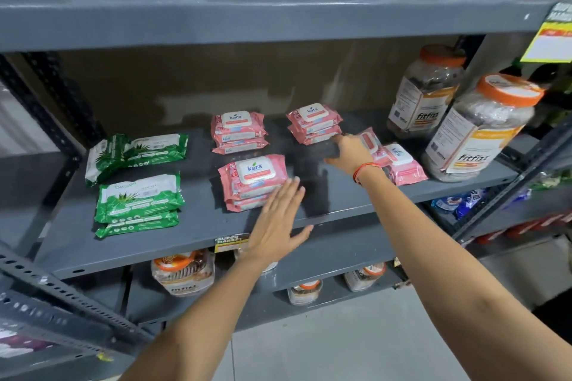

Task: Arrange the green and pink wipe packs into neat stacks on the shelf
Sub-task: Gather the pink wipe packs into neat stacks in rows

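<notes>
1. Three pink stacks (252,181) squared at frame centre; green packs (139,198) in two rough piles at centre left.
2. Outstanding: loose pink packs (399,164) right of centre, unstacked.
3. Left hand (278,219) flat, fingers spread, empty, beside the front stack.
4. Right hand (351,153) against the loose packs; grip not discernible.

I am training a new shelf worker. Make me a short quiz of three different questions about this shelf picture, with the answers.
1. True or false: the left hand is flat and open beside the front pink stack.
2. Which hand reaches the loose pink packs near the jars? A) left B) right
3. What colour are the packs at the left end of the shelf?

Key: 1 true; 2 B, the right hand; 3 green.
</notes>
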Available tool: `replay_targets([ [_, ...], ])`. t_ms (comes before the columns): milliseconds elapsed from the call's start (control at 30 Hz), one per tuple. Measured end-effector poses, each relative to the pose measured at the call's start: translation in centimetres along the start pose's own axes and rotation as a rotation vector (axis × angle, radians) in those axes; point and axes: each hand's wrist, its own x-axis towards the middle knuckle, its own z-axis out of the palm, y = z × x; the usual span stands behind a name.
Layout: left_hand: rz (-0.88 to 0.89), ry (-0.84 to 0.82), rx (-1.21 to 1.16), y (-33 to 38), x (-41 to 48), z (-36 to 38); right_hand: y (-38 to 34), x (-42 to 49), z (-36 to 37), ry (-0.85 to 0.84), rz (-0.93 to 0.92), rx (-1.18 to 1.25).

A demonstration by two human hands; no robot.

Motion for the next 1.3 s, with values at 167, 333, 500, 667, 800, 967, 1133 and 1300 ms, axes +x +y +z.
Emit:
replay_targets([
  [167,0.051,-0.14,0.029,1.2,3.1,2.7,4.0,0.2,-0.1,0.099,0.14,-0.177],
  [333,0.017,-0.283,0.116,0.8,4.5,4.8,5.7,1.2,-0.1,0.11,0.2,-0.269],
  [500,0.025,-0.315,0.287,0.2,4.5,6.0,6.6,2.3,0.9,0.036,0.245,-0.305],
  [667,0.054,-0.23,0.316,0.1,4.1,6.4,6.6,2.9,1.8,0.069,0.255,-0.296],
  [800,0.049,-0.26,0.329,-0.1,4.1,6.5,6.0,2.5,1.9,0.13,0.287,-0.235],
  [967,0.031,-0.275,0.33,-0.1,4.1,6.6,4.5,-0.2,3.1,0.196,0.304,-0.047],
  [1133,0.007,-0.287,0.309,0.1,4.1,6.5,3.7,-2.8,5.0,0.101,0.317,0.082],
  [1300,-0.003,-0.291,0.294,0.0,4.2,6.4,5.6,-1.2,0.5,-0.14,0.164,0.138],
])
